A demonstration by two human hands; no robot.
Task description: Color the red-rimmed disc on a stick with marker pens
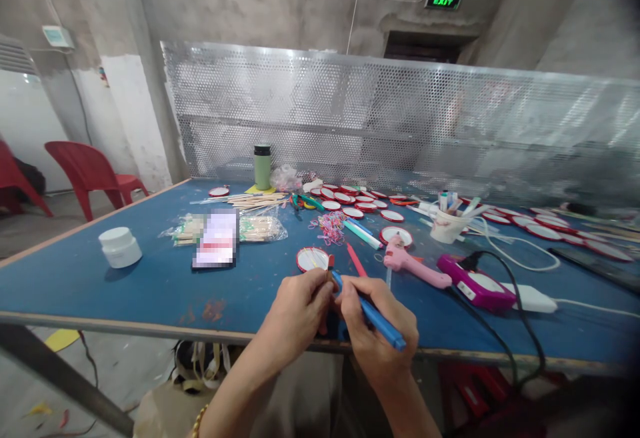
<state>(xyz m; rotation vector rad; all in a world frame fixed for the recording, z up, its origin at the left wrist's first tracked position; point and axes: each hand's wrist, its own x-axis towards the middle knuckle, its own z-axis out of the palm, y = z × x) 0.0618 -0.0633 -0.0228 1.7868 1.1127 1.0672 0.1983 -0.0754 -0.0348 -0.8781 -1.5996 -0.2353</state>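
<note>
In my right hand [383,318] is a blue marker pen [376,321], gripped as for writing, its tip angled toward my other hand. My left hand [303,301] is closed, thumb and fingers pinched together beside that tip. What it pinches is mostly hidden; a small reddish-brown end [331,261] shows above the fingers. Just beyond my left hand is a white disc with a red rim [311,259]. Whether the hand touches this disc I cannot tell. A red pen [357,260] lies past my right hand, near a pink glue gun [420,270].
Several red-rimmed discs [367,206] cover the back. A paper cup of pens [447,226], a purple device [475,285] and cables crowd the right. Colourful rubber bands [330,226], bagged sticks [263,228], a phone [216,239], a white jar [120,248] and a green bottle [263,168] stand or lie leftward.
</note>
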